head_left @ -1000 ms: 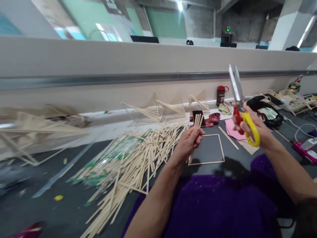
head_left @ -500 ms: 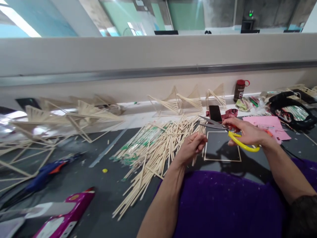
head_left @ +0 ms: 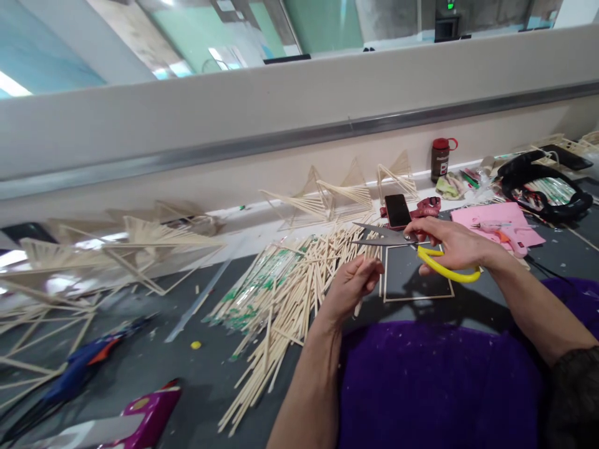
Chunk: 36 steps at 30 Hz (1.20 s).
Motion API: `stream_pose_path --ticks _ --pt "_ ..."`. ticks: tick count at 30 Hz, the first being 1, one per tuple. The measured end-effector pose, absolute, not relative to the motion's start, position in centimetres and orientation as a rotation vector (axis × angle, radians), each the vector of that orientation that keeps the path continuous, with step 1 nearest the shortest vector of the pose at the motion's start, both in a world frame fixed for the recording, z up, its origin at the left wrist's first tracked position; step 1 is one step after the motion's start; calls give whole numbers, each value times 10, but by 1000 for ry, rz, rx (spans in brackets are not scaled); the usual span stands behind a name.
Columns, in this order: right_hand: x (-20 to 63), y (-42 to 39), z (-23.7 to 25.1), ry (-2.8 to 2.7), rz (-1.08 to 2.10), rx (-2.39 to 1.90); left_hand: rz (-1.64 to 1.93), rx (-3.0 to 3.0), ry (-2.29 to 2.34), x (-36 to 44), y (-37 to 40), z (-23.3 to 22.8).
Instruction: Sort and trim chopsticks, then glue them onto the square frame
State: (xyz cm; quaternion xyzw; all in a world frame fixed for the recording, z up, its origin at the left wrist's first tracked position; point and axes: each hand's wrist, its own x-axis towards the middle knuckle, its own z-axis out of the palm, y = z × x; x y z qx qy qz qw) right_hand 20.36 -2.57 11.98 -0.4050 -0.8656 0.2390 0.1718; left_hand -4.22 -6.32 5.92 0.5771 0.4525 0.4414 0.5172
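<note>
The left hand (head_left: 352,288) is curled into a narrow pinch around a small bundle of thin wooden sticks (head_left: 373,254). The bundle runs up out of the fingertips and a short end shows below the hand, near the lower left corner of the square stick frame (head_left: 418,298). The exact number of sticks in the bundle cannot be told.

The right hand (head_left: 449,244) is closed through the yellow loop handle of the scissors (head_left: 412,244). The steel blades point to the person's left and stand slightly parted — their tips lie just above and beside the upper ends of the held sticks. Whether the blades touch the sticks cannot be told.

Both hands are above the dark grey work surface (head_left: 140,368), over the left edge of the square stick frame, which lies flat on it.

To the left of the left hand lies a large loose pile of sticks (head_left: 290,280), some in clear wrappers with green print. Behind the hands a black phone (head_left: 397,210) lies face up, with fan-shaped stick models (head_left: 327,196) along the wall. A pink glue gun (head_left: 508,232) rests on a pink sheet (head_left: 486,217) to the right — well apart from the scissors. A dark bottle with a red cap (head_left: 440,159) stands at the wall.
</note>
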Motion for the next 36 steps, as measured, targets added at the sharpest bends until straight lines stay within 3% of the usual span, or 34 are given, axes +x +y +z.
stream_pose_path --ticks 36 --pt "204 -27 118 -2490 656 -1011 952 1508 1147 -40 -69 64"
